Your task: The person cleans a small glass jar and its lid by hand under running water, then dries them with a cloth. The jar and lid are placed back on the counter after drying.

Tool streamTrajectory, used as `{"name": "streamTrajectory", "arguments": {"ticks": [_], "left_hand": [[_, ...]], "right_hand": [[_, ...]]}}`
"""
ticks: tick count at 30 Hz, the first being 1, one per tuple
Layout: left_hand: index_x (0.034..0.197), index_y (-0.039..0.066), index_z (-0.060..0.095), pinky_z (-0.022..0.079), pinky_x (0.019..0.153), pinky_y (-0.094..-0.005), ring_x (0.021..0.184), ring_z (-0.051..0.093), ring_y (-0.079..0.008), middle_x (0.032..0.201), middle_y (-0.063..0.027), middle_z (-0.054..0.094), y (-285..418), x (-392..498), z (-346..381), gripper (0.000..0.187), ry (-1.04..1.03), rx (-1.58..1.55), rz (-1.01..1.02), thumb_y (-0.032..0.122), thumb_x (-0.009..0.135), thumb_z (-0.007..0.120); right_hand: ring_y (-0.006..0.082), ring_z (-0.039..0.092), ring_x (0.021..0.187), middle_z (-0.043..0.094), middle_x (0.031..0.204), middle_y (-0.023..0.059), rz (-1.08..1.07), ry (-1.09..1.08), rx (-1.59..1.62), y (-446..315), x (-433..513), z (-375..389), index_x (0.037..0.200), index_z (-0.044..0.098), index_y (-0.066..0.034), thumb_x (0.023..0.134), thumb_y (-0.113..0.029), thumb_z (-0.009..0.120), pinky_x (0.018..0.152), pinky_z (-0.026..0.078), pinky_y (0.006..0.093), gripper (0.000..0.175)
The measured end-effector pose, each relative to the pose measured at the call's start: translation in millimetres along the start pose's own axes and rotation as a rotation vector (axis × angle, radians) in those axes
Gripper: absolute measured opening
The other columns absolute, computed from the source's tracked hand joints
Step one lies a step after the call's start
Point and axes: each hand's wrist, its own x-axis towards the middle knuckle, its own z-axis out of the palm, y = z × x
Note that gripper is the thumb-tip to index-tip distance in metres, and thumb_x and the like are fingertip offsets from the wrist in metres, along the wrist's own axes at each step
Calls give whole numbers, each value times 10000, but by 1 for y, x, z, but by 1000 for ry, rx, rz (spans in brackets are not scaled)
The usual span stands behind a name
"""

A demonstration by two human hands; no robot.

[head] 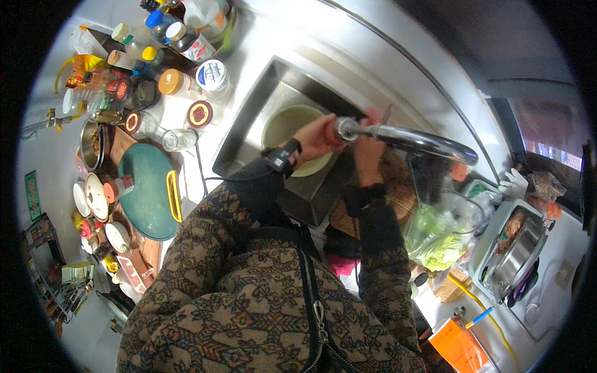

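Observation:
A metal sink (238, 135) lies before me, with a pale green basin (280, 123) inside it. My left hand (315, 140), with a dark band at its wrist, is over the basin, its fingers beside the head of a chrome faucet (426, 140). The faucet head partly hides the fingers, and a reddish patch shows there that I cannot name. My right hand (368, 156) is blurred and reaches under the faucet's neck at the sink's right side. Whether either hand holds anything cannot be made out.
Bottles and glass jars (186, 84) crowd the counter at upper left, above a green oval cutting board (149, 196). At right are a plastic bag of leafy greens (433, 238), a grey bin with a steel pot (517, 252) and an orange box (459, 347).

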Motion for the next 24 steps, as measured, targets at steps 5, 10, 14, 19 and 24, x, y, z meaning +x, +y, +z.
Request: {"name": "streamTrajectory", "arguments": {"ticks": [5, 10, 14, 19, 24], "left_hand": [[1174, 82, 549, 478, 855, -378, 1017, 574, -256, 1195, -113, 584, -22, 9, -2, 380, 293, 266, 304, 379, 1018, 371], [1154, 69, 565, 404, 942, -352, 1068, 531, -248, 1178, -108, 575, -37, 11, 2, 392, 446, 972, 867, 337, 1036, 304], [1122, 71, 569, 407, 953, -350, 1088, 532, -231, 1171, -90, 580, -25, 15, -3, 339, 205, 683, 614, 322, 1025, 363], [1150, 97, 551, 427, 934, -342, 1039, 536, -210, 1080, -61, 593, -13, 16, -2, 301, 293, 339, 293, 313, 986, 421], [1247, 69, 503, 487, 804, -335, 832, 604, -193, 946, -39, 637, -26, 1, 20, 388, 462, 531, 416, 353, 982, 491]], "right_hand": [[245, 588, 1057, 650, 1079, 132, 275, -302, 393, 17, -35, 52, 1145, 627, -55, 948, -194, 528, 920, 450, 398, 260], [234, 589, 974, 645, 1058, 106, 435, -253, 62, 38, -25, 63, 1084, 627, -59, 964, -217, 538, 834, 465, 416, 217], [199, 585, 975, 642, 1068, 70, 443, -53, 439, 26, -34, 70, 1082, 616, -39, 953, -195, 575, 824, 473, 385, 207], [198, 594, 989, 637, 1095, 63, 154, -73, 476, 9, -40, 69, 1096, 616, -29, 955, -226, 587, 844, 480, 348, 244], [195, 608, 963, 649, 1035, 61, 642, -240, 645, 17, -21, 44, 1098, 621, -49, 970, -269, 569, 841, 491, 327, 260]]}}
